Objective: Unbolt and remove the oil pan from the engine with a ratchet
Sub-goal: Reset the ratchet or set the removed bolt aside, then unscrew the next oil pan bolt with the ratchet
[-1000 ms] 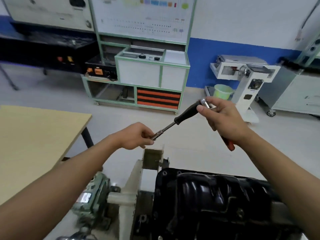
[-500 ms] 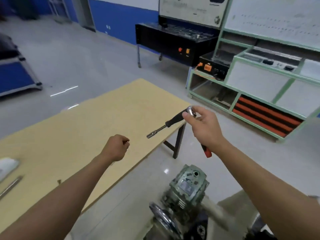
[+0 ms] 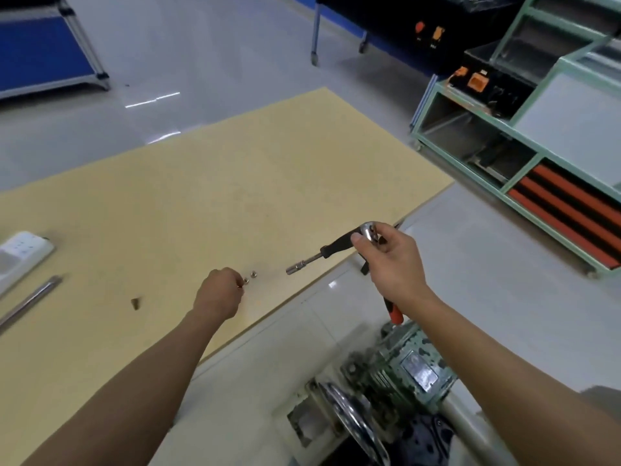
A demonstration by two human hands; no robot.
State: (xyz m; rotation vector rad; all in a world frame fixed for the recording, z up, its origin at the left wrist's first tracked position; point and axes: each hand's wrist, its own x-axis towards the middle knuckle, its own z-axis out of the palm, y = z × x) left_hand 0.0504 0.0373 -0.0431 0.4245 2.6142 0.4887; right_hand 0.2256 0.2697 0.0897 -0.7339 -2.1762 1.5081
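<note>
Head view, item count: two hands, one ratchet, two loose bolts, one table.

1. Right hand: fingers curled round the silver-headed ratchet with black-and-orange handle. It is held in the air over the near edge of the table. The orange handle end projects below the wrist. One black-gripped extension bar with a silver socket points left from the ratchet head, above the table top.
2. Left hand: knuckles up, fingers curled down onto the table top. The fingertips are at the nearer of the two small silver bolts; the second lies just beside it. Whether the fingers pinch anything cannot be told.
3. Oil pan: a dark surface shows at the bottom edge, right of the handwheel; whether it is the pan cannot be told.

Surface: one pale beige wooden table. It also carries one small brown piece, one long grey metal bar and one white power strip, all at the left, well apart from the bolts.

Below the right forearm stands one grey-green mottled gearbox with one chrome handwheel.

Room: glossy pale tiled floor. One blue-panelled cart stands at upper left, one black console on castor legs at top centre. One green-framed bench with orange-and-black stripes stands at right.
</note>
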